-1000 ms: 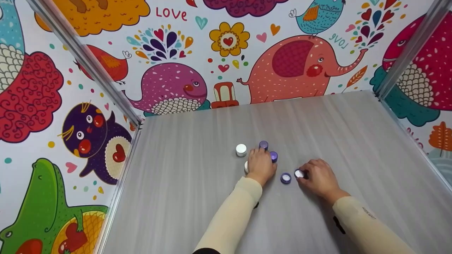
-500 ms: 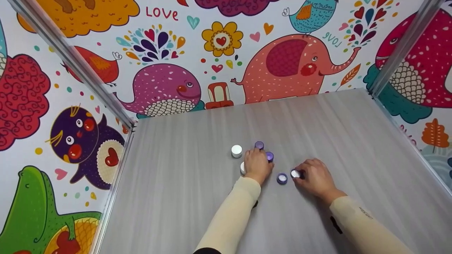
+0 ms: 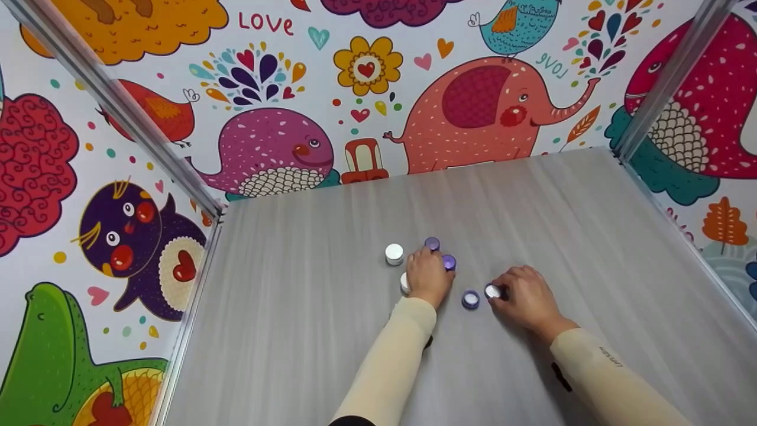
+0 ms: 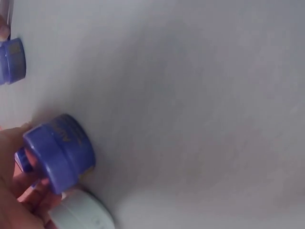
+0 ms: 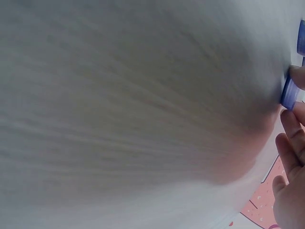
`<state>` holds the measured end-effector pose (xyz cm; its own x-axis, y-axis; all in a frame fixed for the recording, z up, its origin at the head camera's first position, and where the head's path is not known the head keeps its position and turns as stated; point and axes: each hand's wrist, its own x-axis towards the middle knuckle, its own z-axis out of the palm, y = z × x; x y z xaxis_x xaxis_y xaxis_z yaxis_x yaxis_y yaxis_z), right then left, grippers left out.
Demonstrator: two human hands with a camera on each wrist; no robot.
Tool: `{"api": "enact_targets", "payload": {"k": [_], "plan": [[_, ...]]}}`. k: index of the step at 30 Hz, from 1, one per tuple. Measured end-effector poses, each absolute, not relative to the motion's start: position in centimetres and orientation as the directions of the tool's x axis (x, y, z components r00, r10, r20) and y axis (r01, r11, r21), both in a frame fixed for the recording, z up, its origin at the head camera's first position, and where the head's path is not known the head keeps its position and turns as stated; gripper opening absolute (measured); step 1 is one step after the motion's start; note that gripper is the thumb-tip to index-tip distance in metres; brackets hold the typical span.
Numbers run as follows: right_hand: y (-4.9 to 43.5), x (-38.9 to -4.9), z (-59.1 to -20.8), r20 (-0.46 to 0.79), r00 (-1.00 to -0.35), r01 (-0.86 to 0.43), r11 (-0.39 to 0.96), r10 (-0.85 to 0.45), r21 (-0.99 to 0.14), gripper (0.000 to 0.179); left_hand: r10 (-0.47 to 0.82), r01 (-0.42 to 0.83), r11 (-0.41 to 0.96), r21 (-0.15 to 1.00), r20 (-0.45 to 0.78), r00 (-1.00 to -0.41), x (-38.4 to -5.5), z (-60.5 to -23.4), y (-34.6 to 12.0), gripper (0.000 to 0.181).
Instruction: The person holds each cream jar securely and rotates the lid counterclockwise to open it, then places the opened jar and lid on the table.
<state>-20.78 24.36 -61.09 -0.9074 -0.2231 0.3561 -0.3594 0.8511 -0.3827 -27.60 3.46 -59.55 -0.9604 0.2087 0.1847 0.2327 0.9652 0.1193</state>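
Note:
My left hand (image 3: 428,275) curls round a purple jar (image 4: 62,155) with lettering on its side, thumb on one side and fingers on the other. Just beside those fingers stands a white jar (image 4: 82,211), mostly covered by the hand in the head view. Another purple jar (image 3: 432,244) stands beyond the fingertips. My right hand (image 3: 525,299) pinches a small purple lid (image 5: 289,93) between thumb and finger, tilted so its whitish face shows in the head view. Close to its left sits a purple jar (image 3: 471,300) with a pale round middle.
A second white jar (image 3: 394,254) stands left of the left hand on the grey wood-grain table (image 3: 307,307). Printed cartoon panels (image 3: 366,118) wall the back and sides, with metal posts (image 3: 668,83) at the corners.
The head view has shifted slightly, so everything appears a little farther left. Both hands keep nearly the same place and hold among the jars.

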Motion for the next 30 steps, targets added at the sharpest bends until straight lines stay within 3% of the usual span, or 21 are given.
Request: {"api": "enact_targets", "payload": {"k": [11,23,30], "plan": [[23.8,-20.7,-60.5,0.285,-0.933,-0.323,0.858,-0.219,-0.398,0.027,0.201,0.245,0.953,0.177,0.235,-0.951,-26.9,-59.1,2.6,0.032],[24.4,-20.5,-60.6,0.274,-0.937,-0.314,0.869,-0.218,-0.383,0.027,0.229,0.285,0.913,0.292,0.212,-0.950,-25.3,-57.9,2.7,0.032],[24.2,-20.4,-60.7,0.301,-0.925,-0.336,0.871,-0.233,-0.358,0.026,0.234,0.330,0.887,0.323,0.302,-0.924,-24.5,-58.0,2.1,0.024]]}}
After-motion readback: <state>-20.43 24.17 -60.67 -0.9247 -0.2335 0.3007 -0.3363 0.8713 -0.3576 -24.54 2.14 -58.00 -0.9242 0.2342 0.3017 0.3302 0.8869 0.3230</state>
